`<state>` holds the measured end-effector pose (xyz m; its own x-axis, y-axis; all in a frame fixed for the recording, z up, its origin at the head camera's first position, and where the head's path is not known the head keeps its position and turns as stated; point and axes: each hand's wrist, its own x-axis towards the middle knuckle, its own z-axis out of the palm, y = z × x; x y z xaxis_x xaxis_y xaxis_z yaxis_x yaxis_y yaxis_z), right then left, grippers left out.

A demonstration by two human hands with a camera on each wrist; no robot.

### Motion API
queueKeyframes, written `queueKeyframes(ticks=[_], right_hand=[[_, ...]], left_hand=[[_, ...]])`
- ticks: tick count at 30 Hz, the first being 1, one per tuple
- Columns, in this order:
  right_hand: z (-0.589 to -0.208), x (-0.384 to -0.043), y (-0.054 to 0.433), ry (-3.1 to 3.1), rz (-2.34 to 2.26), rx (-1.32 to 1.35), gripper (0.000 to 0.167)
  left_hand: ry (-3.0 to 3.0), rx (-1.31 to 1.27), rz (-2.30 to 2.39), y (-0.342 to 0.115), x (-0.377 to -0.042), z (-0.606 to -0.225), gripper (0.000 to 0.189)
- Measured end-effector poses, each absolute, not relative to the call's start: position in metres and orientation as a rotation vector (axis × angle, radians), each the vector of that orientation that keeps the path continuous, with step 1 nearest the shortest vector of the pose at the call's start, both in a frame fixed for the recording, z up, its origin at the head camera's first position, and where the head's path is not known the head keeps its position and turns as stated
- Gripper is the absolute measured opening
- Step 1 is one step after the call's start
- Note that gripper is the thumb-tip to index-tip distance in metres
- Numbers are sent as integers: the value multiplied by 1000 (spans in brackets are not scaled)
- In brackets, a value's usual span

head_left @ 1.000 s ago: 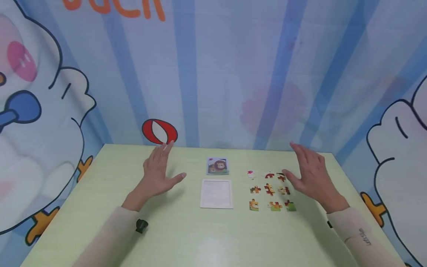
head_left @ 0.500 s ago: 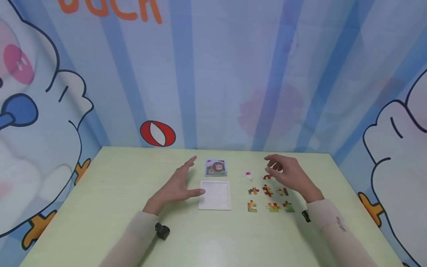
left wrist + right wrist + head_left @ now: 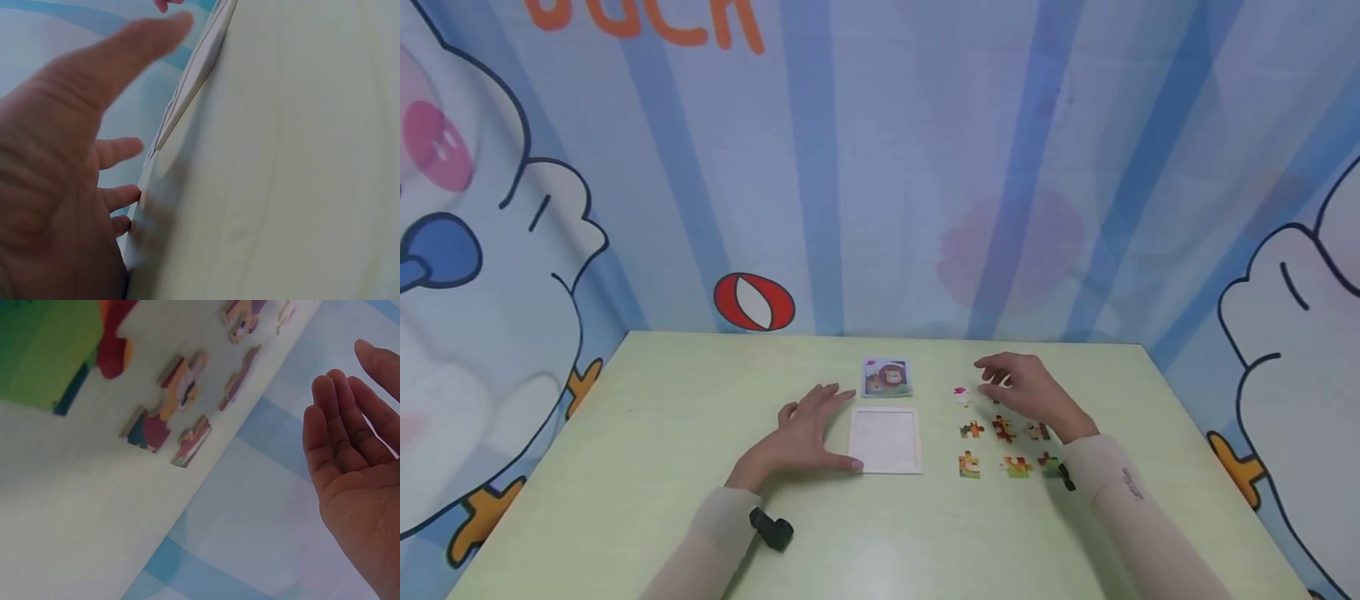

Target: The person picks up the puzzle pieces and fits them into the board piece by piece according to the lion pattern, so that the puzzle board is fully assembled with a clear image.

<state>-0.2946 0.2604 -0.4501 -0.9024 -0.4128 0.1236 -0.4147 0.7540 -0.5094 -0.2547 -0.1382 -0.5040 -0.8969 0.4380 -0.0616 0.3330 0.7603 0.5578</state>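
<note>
A white square puzzle tray (image 3: 886, 442) lies at the middle of the table. My left hand (image 3: 801, 437) is at its left side, fingers spread, the thumb tip over the tray's lower left corner. In the left wrist view the thumb stands apart from the other fingers beside the tray's edge (image 3: 200, 69). My right hand (image 3: 1030, 387) hovers over the top row of jigsaw pieces with loosely bent fingers and holds nothing, covering part of that row. A pink-and-white piece (image 3: 961, 395) lies just left of its fingertips. In the right wrist view, a green piece (image 3: 50, 350) is closest.
Behind the tray lies a card with a lion picture (image 3: 886, 378). Several jigsaw pieces, among them a red-orange one (image 3: 1003, 428), lie in rows to the right. A blue striped curtain (image 3: 895, 167) rises behind the table (image 3: 775, 542).
My left hand has moved right and down to the tray's left side. My right hand has moved left from the table's right side over the top row, its fingers bending.
</note>
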Motion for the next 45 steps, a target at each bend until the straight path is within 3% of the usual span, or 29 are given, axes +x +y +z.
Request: queueKeyframes(ticks=[6,21,34,45], right_hand=[[-460,-305,259,-2997,887,690,39],[-466,-323,241,-3177,792,594,39],[-468,-324,240,-3183,728,612,26],[-465,-327,240,-3129,981,581,5]], left_hand=[[2754,627,783,-137,-253,-502,99],[2757,633,825,-140,-251,-505,96],[2754,640,784,-137,-251,-504,103],[2758,621,759,-136,-250,-503,103]])
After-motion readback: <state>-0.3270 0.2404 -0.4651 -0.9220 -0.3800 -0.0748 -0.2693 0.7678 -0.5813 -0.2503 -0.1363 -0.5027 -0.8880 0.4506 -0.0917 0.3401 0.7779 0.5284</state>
